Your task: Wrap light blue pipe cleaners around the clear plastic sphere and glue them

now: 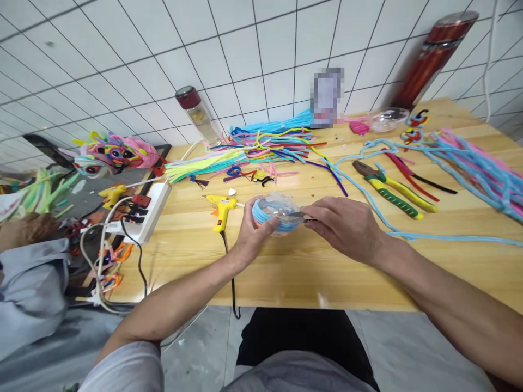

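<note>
- Here's the left hand (pixel 251 235), curled snugly around a clear round piece (pixel 274 209) banded with blue fuzzy cord (pixel 258 214), thumb across its near side.
- And the right hand (pixel 347 224), pinching a slim dark tool (pixel 299 216), its tip pointing left over the piece; whether it touches, I can't tell!
- Just left of the left-hand grip lies a yellow glue gun (pixel 223 210), handle toward the person.
- Beyond both hands, a bright spread of fuzzy stems (pixel 229 161).
- Beyond the right-hand grip, over to its right: green-and-yellow pliers (pixel 386 188).
</note>
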A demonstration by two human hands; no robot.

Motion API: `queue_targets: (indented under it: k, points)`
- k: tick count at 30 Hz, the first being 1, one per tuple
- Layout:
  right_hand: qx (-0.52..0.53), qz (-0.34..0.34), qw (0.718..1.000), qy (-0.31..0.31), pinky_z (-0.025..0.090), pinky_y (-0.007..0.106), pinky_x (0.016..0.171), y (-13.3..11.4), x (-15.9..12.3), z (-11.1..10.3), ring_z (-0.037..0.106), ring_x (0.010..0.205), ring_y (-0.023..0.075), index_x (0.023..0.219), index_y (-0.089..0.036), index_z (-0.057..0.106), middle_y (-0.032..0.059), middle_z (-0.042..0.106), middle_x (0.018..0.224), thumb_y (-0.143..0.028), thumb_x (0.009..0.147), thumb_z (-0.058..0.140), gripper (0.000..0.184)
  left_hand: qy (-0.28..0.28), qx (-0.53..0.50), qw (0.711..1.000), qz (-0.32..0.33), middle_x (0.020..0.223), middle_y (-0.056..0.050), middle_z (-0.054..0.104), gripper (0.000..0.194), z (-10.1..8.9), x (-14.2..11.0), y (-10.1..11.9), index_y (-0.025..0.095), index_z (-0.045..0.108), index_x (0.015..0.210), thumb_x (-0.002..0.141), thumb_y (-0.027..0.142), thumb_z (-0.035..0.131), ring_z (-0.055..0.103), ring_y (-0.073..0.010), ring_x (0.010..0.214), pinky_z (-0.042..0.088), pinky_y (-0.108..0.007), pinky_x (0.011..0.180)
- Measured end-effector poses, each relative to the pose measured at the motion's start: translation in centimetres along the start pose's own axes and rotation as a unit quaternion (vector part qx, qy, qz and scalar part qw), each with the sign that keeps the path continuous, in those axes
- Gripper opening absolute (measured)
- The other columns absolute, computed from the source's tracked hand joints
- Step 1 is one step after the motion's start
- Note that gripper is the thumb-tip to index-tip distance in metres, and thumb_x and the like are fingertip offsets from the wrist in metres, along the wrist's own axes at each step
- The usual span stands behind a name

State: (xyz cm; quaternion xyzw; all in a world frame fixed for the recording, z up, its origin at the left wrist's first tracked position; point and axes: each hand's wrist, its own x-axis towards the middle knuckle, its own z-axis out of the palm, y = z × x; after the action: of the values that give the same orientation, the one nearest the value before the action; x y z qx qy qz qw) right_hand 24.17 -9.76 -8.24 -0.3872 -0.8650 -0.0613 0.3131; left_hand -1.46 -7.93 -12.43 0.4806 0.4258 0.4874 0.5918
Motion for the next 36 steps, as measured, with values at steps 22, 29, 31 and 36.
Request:
queue_targets:
  k: [22, 29, 31, 36]
  points:
    - [-0.051, 0.138, 0.989, -0.024, 0.051, 0.034, 0.08, 2.1, 0.5, 1.5, 0.076, 0.101, 0.0257, 0.123, -0.019, 0.073, 0.0117, 0.083, 0.111, -0.033, 0.114, 0.053, 0.026, 0.037, 0.126, 0.989, 0.072, 0.129, -0.011, 0.072, 0.085, -1.2, 0.1, -0.3, 0.026, 0.056, 0.138, 0.075, 0.075, 0.085, 0.074, -0.0278, 0.118, 0.059, -0.04, 0.105]
    - [-0.054, 0.25, 0.956, -0.141, 0.052, 0.038, 0.098, 2.2, 1.5, 2.0, 0.074, 0.113, 0.0297, 0.107, -0.018, 0.081, 0.015, 0.084, 0.115, -0.037, 0.108, 0.065, 0.024, 0.067, 0.114, 0.987, 0.093, 0.128, -0.008, 0.072, 0.079, -1.5, 0.4, 0.5, 0.027, 0.057, 0.136, 0.075, 0.069, 0.085, 0.073, -0.0256, 0.116, 0.06, -0.036, 0.101]
    - [-0.037, 0.287, 0.95, -0.121, 0.051, 0.037, 0.104, 2.8, 1.7, 1.2, 0.073, 0.119, 0.0286, 0.109, -0.019, 0.082, 0.0139, 0.084, 0.122, -0.036, 0.108, 0.065, 0.024, 0.069, 0.107, 0.987, 0.097, 0.129, -0.008, 0.072, 0.078, -1.4, 0.2, 0.8, 0.027, 0.058, 0.137, 0.074, 0.064, 0.088, 0.072, -0.026, 0.118, 0.058, -0.037, 0.103]
    - [-0.077, 0.391, 0.914, -0.075, 0.054, 0.037, 0.094, 7.7, 1.3, -3.0, 0.076, 0.112, 0.0282, 0.11, -0.023, 0.085, 0.0101, 0.086, 0.12, -0.031, 0.105, 0.061, 0.026, 0.05, 0.105, 0.989, 0.086, 0.129, -0.01, 0.071, 0.087, -1.0, -0.4, 1.2, 0.026, 0.053, 0.143, 0.072, 0.06, 0.09, 0.073, -0.0283, 0.116, 0.06, -0.039, 0.099]
